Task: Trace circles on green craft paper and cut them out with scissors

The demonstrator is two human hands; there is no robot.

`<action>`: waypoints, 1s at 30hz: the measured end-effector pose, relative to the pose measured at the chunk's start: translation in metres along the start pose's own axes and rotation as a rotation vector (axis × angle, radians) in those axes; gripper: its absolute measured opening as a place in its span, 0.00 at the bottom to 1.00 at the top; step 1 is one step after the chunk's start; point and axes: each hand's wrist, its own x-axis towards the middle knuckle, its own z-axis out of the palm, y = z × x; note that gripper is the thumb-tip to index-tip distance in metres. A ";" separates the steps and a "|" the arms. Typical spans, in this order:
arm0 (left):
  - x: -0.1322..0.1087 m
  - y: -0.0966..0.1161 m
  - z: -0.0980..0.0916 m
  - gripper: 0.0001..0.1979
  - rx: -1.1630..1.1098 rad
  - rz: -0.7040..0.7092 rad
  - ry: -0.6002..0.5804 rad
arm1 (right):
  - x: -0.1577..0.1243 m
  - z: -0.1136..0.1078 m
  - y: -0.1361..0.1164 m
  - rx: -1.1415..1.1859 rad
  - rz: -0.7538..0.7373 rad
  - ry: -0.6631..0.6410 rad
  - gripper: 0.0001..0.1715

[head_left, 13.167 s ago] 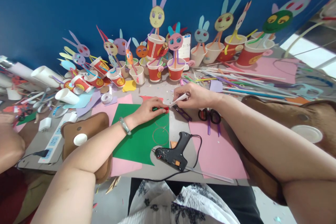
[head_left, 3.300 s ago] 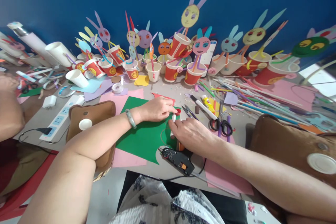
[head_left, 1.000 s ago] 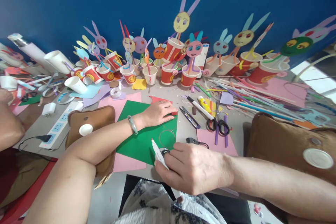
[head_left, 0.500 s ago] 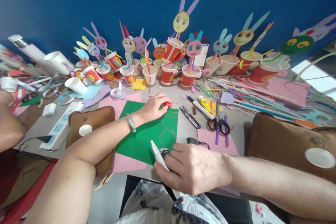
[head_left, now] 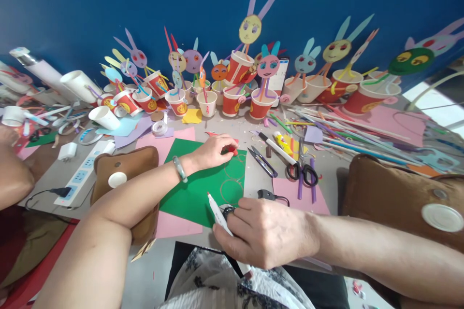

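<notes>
Both our hands are at the green paper (head_left: 195,193). Our left hand (head_left: 212,152) pinches a small red piece (head_left: 233,149) at the far edge of this sheet, just beside the drawn circles (head_left: 232,184). Our right hand (head_left: 266,231) is closed around a white marker (head_left: 216,210) at the near edge of the table (head_left: 253,130), its tip over the sheet's near edge. Black scissors (head_left: 302,172) lie further out, to the right.

Hidden under the right hand (head_left: 266,234): most of the black glue gun (head_left: 267,194) and the lower barrel of the white marker (head_left: 216,208) gripped there. Mostly covered by the pinching fingertips of the left hand (head_left: 212,150): a small red piece (head_left: 233,149), shape impossible to tell. Cut off at the left edge, another person's arm (head_left: 14,178); at the right edge, the brown cushion (head_left: 391,188).
</notes>
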 end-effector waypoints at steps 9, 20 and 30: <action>-0.001 -0.005 0.000 0.09 0.003 0.076 -0.058 | 0.001 0.001 0.000 0.007 -0.011 0.026 0.09; -0.001 -0.004 -0.004 0.09 0.010 0.082 -0.109 | 0.002 0.001 0.001 -0.017 -0.015 0.023 0.09; 0.000 0.001 -0.010 0.10 0.045 0.085 -0.170 | 0.001 0.001 0.001 -0.014 -0.017 0.027 0.08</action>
